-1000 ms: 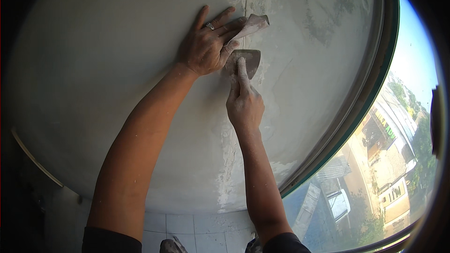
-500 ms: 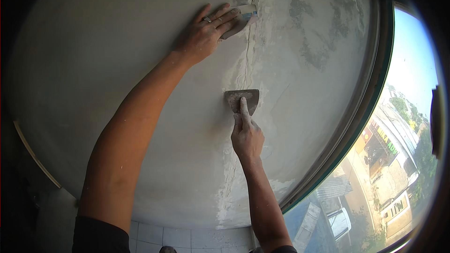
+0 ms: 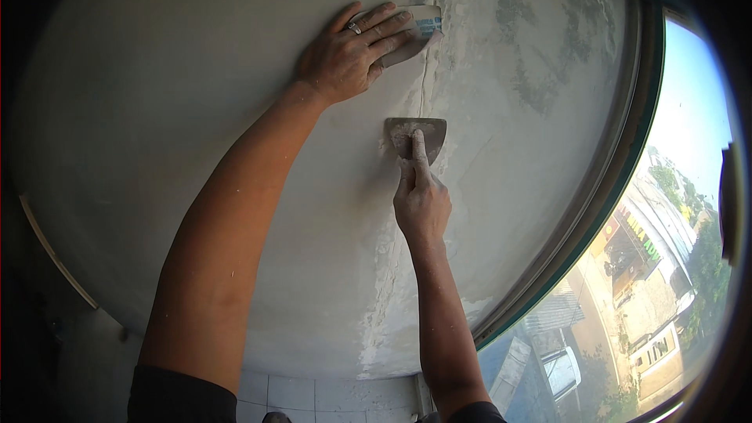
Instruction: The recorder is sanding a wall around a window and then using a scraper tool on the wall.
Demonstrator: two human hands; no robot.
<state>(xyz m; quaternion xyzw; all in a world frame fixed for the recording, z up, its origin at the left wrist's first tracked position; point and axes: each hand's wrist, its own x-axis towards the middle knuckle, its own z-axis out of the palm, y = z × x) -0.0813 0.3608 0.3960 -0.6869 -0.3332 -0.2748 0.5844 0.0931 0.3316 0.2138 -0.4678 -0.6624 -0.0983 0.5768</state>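
Note:
A cracked grey plaster wall (image 3: 313,172) faces me, with a narrow crack (image 3: 429,70) running down it along a pale, rough strip. High on the wall my left hand (image 3: 345,51) holds a bent sheet of sandpaper (image 3: 423,27) beneath its spread fingers. The sheet is grey with blue marks, and its right end reaches the crack. Below it, my right hand (image 3: 423,207) grips a putty knife (image 3: 403,141), the index finger stretched along its blade. The blade's wide edge points up and lies over the crack; the handle is hidden in my palm.
A dark-framed window (image 3: 595,196) curves along the right side, with buildings, a road and trees outside. Grey floor tiles (image 3: 337,395) show at the wall's foot. At the far left is a thin pale edge (image 3: 55,254). Dark patches (image 3: 540,55) mark the upper right wall.
My right hand has slid the putty knife upward along the crack, closer to the left hand. The left hand still keeps the sandpaper at the wall; the view has shifted slightly.

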